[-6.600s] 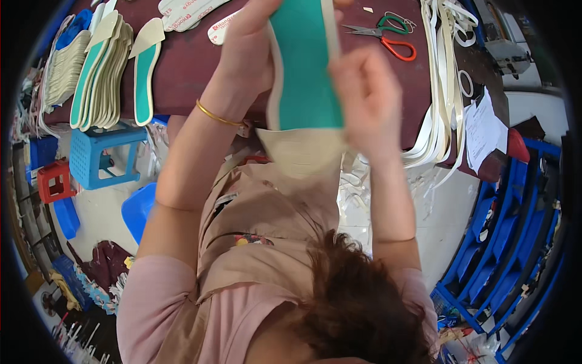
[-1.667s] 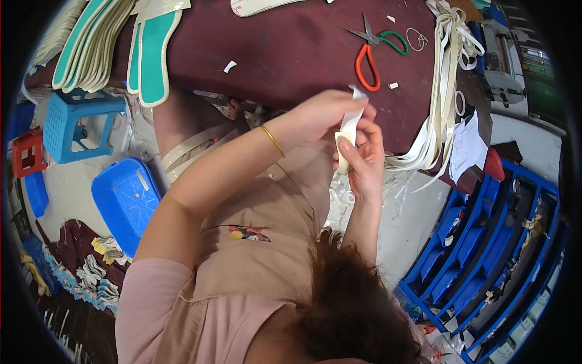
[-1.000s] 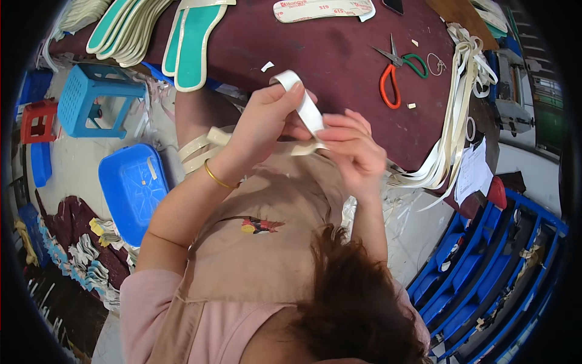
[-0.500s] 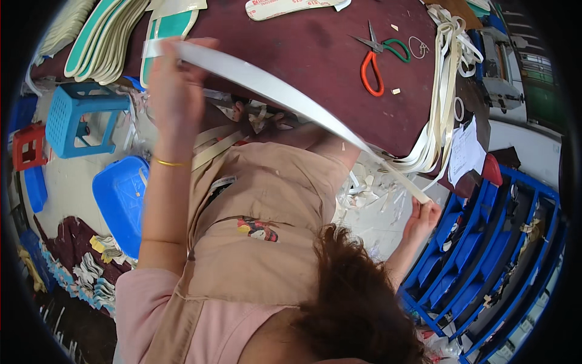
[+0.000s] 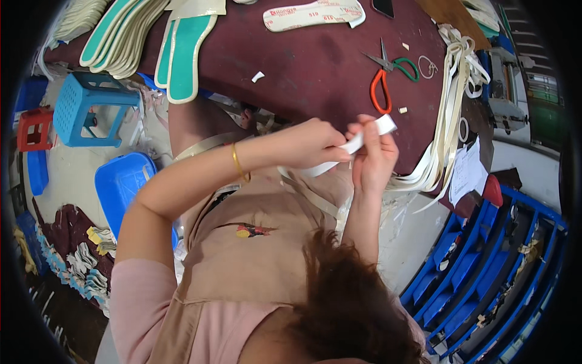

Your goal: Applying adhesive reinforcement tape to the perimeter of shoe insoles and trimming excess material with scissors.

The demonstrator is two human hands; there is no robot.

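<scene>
A white strip runs through both of my hands above the table's front edge. My left hand is closed on it, the arm reaching across the apron from the left. Close beside it, my right hand pinches the strip near one end, which sticks out past the fingers. The rest of the strip hangs in a loop over my lap. Just beyond my right hand lie scissors with one orange and one green handle, blades apart, on the dark red table.
Cream-edged green pieces and a stack of similar ones lie at the far left. A bundle of cream strips drapes over the table's right edge. A blue rack stands right; a blue stool and blue basin stand left.
The strip was stretched wide between my hands. My left hand has come right and nearer, my right hand inward and up, so they now meet. A small white scrap now shows on the table.
</scene>
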